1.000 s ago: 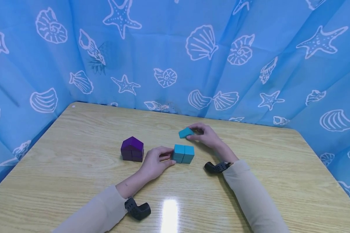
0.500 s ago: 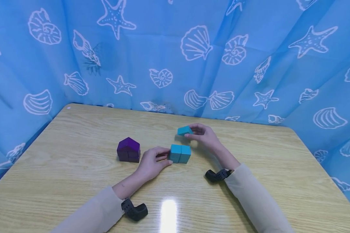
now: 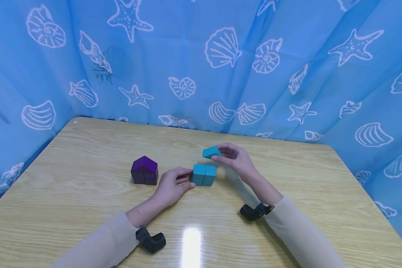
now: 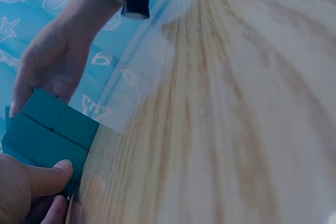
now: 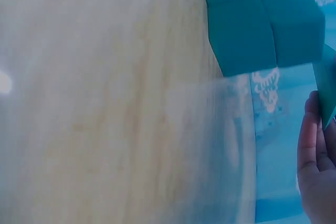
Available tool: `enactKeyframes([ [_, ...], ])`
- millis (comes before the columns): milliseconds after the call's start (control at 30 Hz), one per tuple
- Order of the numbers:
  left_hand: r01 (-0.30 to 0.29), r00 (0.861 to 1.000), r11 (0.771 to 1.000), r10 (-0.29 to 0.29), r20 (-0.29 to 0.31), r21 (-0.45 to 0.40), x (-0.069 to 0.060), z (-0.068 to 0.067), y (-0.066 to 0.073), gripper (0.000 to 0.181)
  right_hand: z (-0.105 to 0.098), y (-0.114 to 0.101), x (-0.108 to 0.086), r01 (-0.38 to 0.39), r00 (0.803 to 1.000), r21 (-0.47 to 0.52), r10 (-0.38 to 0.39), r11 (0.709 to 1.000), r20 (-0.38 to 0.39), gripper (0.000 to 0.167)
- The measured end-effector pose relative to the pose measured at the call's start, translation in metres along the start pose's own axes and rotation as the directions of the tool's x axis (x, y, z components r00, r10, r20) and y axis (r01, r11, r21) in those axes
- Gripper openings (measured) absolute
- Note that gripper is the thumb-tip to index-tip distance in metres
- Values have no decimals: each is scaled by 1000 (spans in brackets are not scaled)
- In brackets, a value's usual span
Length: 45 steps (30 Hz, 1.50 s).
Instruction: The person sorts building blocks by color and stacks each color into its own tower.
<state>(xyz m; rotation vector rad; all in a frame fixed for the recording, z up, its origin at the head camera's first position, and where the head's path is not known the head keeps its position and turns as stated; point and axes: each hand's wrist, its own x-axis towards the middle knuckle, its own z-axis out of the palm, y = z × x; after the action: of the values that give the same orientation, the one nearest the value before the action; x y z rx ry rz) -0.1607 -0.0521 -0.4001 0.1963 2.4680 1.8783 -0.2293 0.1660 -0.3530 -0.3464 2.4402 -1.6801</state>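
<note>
Teal blocks (image 3: 198, 175) stand together on the table, two side by side and two high, as the seams in the left wrist view show. My left hand (image 3: 172, 187) holds them at their left side, its thumb (image 4: 48, 179) on the front face and fingers behind. Just behind and above the stack, my right hand (image 3: 236, 159) pinches a teal wedge-shaped block (image 3: 211, 152), raised off the table. In the right wrist view that wedge (image 5: 327, 85) is partly cut off at the frame edge, beside the stack (image 5: 265, 27).
To the left of my left hand sits a dark purple house-shaped stack (image 3: 144, 171) with a peaked top. A wooden table (image 3: 97, 208) lies under everything, and a blue curtain (image 3: 184, 44) with shell prints hangs behind it.
My right hand has lifted the teal wedge block off the table and tilted it slightly. My left hand stays at the teal stack. The head view has shifted a little.
</note>
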Motion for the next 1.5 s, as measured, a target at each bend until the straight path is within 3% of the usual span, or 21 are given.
enactKeyframes([
  [533, -12, 1000, 1000, 12, 4, 22, -1, -3, -4, 40, 10, -9, -22, 58, 994, -10, -57, 998, 91, 38],
  [800, -18, 1000, 999, 18, 4, 35, 0, -2, -4, 39, 16, -10, -26, 125, 983, -22, -121, 992, 135, 35],
  [1100, -17, 1000, 999, 17, 7, 35, 0, -1, -2, 40, 20, -8, -28, 180, 976, -60, -170, 982, 136, 33],
  [1500, -23, 1000, 999, 23, 7, 30, 1, 0, -3, 40, 20, -9, -30, 184, 975, -55, -175, 981, 136, 32],
])
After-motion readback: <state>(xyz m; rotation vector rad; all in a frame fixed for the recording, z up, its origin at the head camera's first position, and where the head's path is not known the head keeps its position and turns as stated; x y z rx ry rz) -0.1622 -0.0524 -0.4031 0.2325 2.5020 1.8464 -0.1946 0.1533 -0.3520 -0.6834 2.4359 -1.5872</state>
